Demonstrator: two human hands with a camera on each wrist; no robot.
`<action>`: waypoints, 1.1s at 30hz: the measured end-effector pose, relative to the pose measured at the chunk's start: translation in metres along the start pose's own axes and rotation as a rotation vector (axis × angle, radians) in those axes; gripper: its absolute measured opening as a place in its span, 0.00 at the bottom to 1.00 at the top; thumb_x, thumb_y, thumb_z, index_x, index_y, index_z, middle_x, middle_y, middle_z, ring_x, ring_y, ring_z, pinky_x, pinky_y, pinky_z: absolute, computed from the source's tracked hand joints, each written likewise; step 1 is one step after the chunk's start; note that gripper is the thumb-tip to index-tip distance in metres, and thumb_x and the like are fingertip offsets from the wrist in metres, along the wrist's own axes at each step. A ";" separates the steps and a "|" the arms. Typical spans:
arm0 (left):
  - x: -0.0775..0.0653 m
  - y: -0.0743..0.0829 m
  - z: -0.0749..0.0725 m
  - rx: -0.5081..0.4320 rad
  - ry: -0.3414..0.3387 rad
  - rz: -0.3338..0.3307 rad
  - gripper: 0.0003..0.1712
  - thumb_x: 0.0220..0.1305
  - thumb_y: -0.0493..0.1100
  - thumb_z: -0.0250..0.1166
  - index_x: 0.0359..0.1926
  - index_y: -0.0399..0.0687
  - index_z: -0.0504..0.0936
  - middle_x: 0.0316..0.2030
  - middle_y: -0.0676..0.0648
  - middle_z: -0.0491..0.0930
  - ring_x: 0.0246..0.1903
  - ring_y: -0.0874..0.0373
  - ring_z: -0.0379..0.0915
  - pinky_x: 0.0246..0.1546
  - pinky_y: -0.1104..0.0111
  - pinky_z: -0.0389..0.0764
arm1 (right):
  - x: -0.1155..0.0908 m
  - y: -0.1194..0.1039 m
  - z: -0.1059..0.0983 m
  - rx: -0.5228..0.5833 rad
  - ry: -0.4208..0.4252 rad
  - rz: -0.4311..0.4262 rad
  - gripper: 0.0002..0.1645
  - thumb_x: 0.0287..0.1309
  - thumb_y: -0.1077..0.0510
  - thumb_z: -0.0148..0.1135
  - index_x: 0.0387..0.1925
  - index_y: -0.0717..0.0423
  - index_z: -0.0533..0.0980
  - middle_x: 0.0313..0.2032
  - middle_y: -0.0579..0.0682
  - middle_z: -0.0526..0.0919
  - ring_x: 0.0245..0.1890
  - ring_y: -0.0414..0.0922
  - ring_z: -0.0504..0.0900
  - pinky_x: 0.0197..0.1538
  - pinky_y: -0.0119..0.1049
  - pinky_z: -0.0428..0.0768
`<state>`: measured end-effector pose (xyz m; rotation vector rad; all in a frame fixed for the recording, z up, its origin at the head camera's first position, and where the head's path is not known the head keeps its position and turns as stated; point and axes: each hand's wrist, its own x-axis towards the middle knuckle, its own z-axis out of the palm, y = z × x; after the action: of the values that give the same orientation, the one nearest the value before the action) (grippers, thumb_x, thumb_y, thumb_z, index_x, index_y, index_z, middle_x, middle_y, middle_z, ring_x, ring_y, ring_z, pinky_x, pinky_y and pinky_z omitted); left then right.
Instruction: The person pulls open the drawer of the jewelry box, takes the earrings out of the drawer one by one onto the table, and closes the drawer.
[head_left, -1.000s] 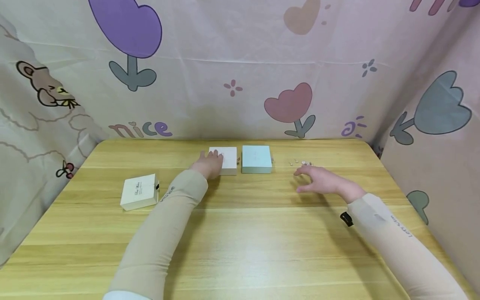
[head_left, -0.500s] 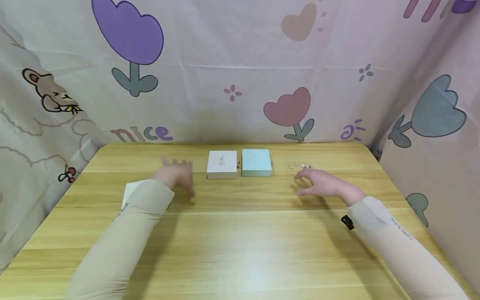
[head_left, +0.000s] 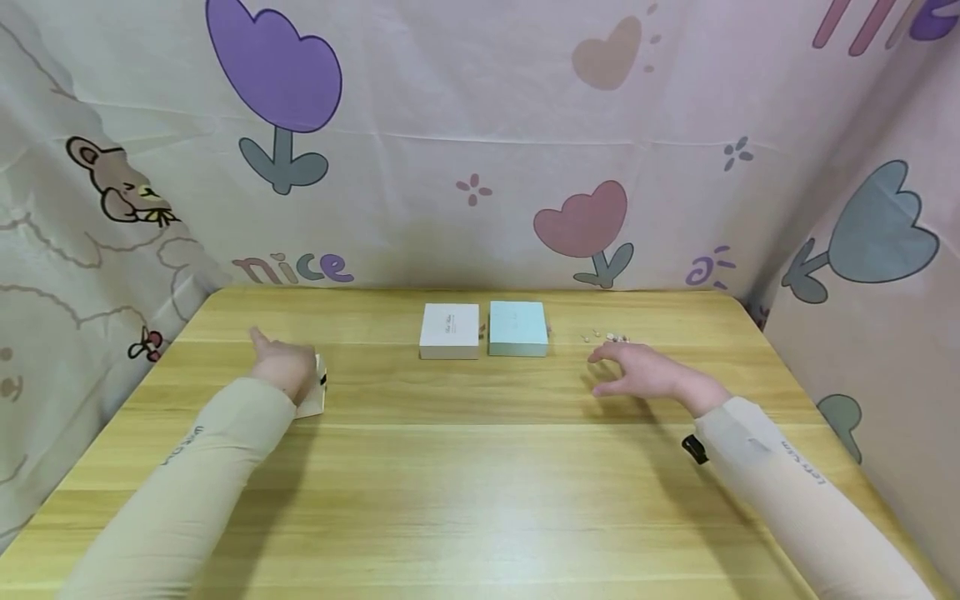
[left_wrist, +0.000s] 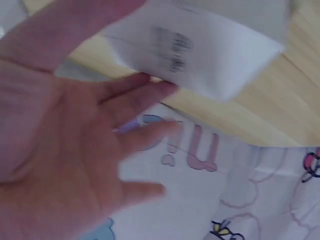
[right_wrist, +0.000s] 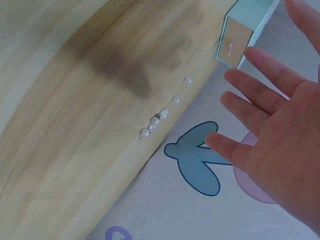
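Observation:
My left hand [head_left: 283, 367] is over the cream box [head_left: 312, 403] at the left of the table and hides most of it. In the left wrist view its fingers [left_wrist: 135, 102] are spread and straight, two of them right at the edge of that box [left_wrist: 215, 65], whose top bears dark lettering. My right hand [head_left: 643, 371] hovers above the right part of the table with fingers apart and nothing held. Beyond it lie several small pearl pieces [right_wrist: 155, 121], like earrings.
A white box [head_left: 450, 332] and a light blue box [head_left: 517, 329] stand side by side at the back middle, each with a small pull tab on its right side. A patterned curtain [head_left: 420, 158] hangs behind the wooden table [head_left: 480, 483].
My left hand has left the white box at the back, swung left and come over the cream box. My right hand has stayed in about the same place.

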<state>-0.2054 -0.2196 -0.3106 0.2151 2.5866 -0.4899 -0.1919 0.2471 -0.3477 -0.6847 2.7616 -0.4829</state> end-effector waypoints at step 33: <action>0.006 0.130 -0.030 -0.292 0.160 0.461 0.25 0.44 0.47 0.76 0.38 0.43 0.72 0.36 0.48 0.75 0.37 0.55 0.73 0.49 0.60 0.77 | -0.005 0.005 0.003 0.002 -0.002 0.017 0.37 0.53 0.47 0.64 0.59 0.65 0.69 0.61 0.67 0.68 0.62 0.66 0.65 0.65 0.61 0.60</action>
<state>-0.1930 -0.0879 -0.3290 0.7486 2.6023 0.0736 -0.1887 0.2533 -0.3514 -0.6603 2.7625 -0.4817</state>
